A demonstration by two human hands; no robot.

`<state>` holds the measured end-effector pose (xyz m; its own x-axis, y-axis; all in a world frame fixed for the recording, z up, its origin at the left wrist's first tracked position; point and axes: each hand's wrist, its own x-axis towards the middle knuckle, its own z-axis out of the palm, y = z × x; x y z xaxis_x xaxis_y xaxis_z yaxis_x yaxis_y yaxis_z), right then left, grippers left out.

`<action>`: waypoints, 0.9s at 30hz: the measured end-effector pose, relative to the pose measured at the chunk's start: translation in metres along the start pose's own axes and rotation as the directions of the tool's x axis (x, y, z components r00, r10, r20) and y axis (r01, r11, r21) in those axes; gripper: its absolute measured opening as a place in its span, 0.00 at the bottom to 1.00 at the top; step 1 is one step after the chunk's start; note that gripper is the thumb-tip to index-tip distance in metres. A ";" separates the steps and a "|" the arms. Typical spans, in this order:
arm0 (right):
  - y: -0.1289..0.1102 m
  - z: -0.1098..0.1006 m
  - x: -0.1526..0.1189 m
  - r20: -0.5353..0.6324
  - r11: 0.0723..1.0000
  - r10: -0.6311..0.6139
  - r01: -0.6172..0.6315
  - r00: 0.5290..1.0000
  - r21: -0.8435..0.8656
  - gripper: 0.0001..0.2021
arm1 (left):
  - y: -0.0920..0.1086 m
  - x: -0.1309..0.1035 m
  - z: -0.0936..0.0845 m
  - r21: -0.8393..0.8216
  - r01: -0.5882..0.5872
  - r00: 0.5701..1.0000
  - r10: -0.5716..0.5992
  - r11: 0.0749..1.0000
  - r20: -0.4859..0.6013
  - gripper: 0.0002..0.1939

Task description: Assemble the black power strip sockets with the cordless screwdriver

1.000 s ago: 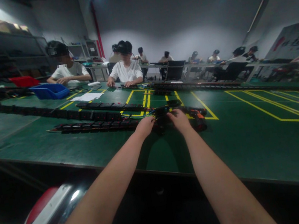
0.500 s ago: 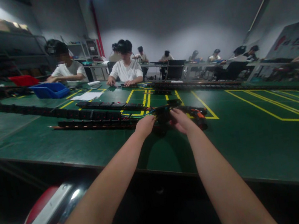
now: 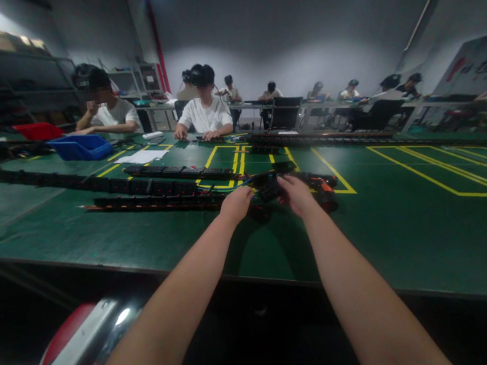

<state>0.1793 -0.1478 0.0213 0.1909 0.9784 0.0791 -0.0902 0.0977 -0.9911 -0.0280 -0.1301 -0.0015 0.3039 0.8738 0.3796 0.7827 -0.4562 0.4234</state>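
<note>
My left hand (image 3: 238,204) is closed at the near side of a black part (image 3: 266,186) with thin coloured wires at its left end. From the right, my right hand (image 3: 296,195) grips the same part with thumb and fingers. Its exact kind is too dark to make out. Just right of my right hand lies a dark piece with an orange patch (image 3: 327,188). To the left stretch a long black segmented strip (image 3: 132,185), a shorter black strip (image 3: 186,172) and a strip with a copper-coloured edge (image 3: 149,204).
The green table (image 3: 401,231) carries yellow tape outlines (image 3: 455,194). Across it are a blue bin (image 3: 81,148), a red bin (image 3: 37,131), white paper (image 3: 143,156) and a long dark strip (image 3: 324,136). Co-workers sit beyond. A red and white object (image 3: 68,361) stands below the table's front edge.
My hands have hardly moved; the black part between them has shifted slightly. Across the table at the left, a co-worker has raised one hand to the head.
</note>
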 end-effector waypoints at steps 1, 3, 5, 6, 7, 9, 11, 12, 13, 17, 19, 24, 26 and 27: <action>-0.001 0.001 -0.001 0.003 1.000 -0.013 0.013 1.000 0.022 0.24 | 0.000 0.000 0.000 -0.006 0.006 1.000 -0.006 1.000 0.002 0.15; -0.002 0.002 -0.002 -0.007 0.997 -0.039 0.039 0.999 0.071 0.25 | 0.001 -0.001 -0.001 -0.012 0.021 1.000 -0.021 1.000 0.003 0.16; -0.004 0.001 -0.002 -0.053 0.995 -0.045 0.050 0.998 0.081 0.24 | 0.002 -0.001 -0.002 0.003 0.025 1.000 -0.025 1.000 0.000 0.16; -0.004 0.000 -0.001 -0.096 0.995 -0.046 0.054 0.994 0.083 0.22 | 0.003 -0.002 -0.002 0.015 0.022 1.000 -0.022 1.000 -0.002 0.16; -0.005 -0.002 0.000 -0.151 0.994 -0.047 0.062 0.987 0.094 0.22 | 0.003 -0.003 -0.003 0.028 0.016 1.000 -0.016 0.999 -0.006 0.16; -0.005 -0.006 0.003 -0.265 0.986 -0.068 0.106 0.962 0.131 0.21 | 0.003 -0.004 -0.002 0.045 -0.003 1.000 0.003 0.999 -0.019 0.16; -0.004 -0.010 0.006 -0.336 0.973 -0.128 0.183 0.933 0.139 0.21 | 0.003 -0.006 -0.002 0.051 -0.025 0.999 0.027 0.998 -0.036 0.15; -0.003 -0.011 0.007 -0.344 0.969 -0.164 0.216 0.925 0.119 0.22 | 0.002 -0.006 -0.001 0.052 -0.035 0.998 0.037 0.998 -0.042 0.15; -0.002 -0.011 0.008 -0.330 0.968 -0.194 0.234 0.924 0.088 0.24 | 0.002 -0.006 -0.001 0.052 -0.044 0.998 0.047 0.998 -0.048 0.15; 0.004 -0.008 0.011 -0.207 0.979 -0.203 0.202 0.957 -0.027 0.26 | 0.001 -0.006 0.000 0.053 -0.090 0.993 0.094 0.994 -0.070 0.14; 0.006 -0.006 0.011 -0.144 0.976 -0.208 0.195 0.967 -0.099 0.26 | 0.000 -0.006 0.001 0.052 -0.110 0.991 0.114 0.993 -0.075 0.14; 0.002 -0.009 0.008 -0.065 0.866 -0.273 0.215 0.960 -0.452 0.17 | 0.001 -0.007 -0.001 0.057 -0.123 0.988 0.128 0.991 -0.086 0.13; -0.001 -0.012 0.005 -0.047 0.797 -0.278 0.203 0.960 -0.568 0.16 | 0.002 -0.008 -0.002 0.055 -0.120 0.989 0.124 0.991 -0.084 0.13; -0.002 -0.012 0.004 -0.042 0.769 -0.270 0.190 0.962 -0.611 0.17 | 0.002 -0.008 -0.003 0.054 -0.119 0.989 0.123 0.991 -0.082 0.13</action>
<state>0.1924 -0.1463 0.0220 0.2486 0.9071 0.3396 0.5638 0.1496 -0.8122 -0.0302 -0.1387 -0.0011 0.3524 0.7944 0.4946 0.7691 -0.5470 0.3306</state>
